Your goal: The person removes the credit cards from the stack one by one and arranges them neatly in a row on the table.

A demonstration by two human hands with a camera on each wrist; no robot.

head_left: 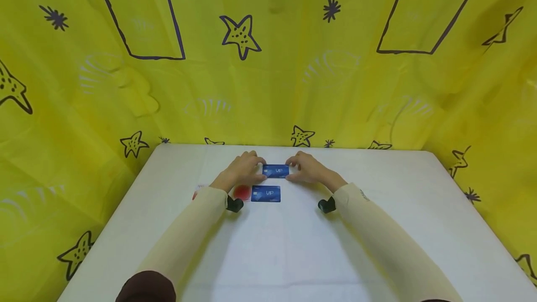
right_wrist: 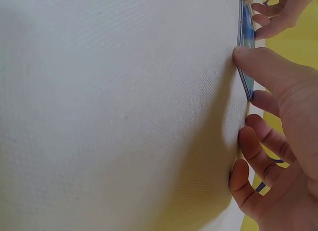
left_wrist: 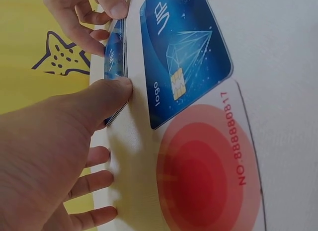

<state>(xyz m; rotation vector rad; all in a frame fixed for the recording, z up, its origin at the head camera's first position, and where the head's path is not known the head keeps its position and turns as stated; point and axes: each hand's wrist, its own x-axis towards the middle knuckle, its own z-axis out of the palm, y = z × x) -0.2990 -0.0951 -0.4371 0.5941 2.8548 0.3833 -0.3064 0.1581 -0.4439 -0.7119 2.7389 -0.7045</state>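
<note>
Both hands hold a small stack of blue VIP cards (head_left: 275, 171) by its short ends, at the table's far side. My left hand (head_left: 244, 168) pinches the left end, thumb on the near edge and a finger at the far edge. At the right end my right hand (head_left: 309, 168) does likewise, its other fingers curled loosely in the right wrist view. Layered edges show in the left wrist view, but the number of cards cannot be told. Nearer lies another blue VIP card (left_wrist: 186, 57), flat, beside a white card with red circles (left_wrist: 208, 166).
The white table (head_left: 285, 255) reaches back to a yellow curtain (head_left: 277, 83) with starfish drawings. Left of my left wrist, a white and red piece (head_left: 197, 193) shows partly, the sleeve covering the rest. Dark wrist-camera mounts (head_left: 235, 204) hang under both wrists.
</note>
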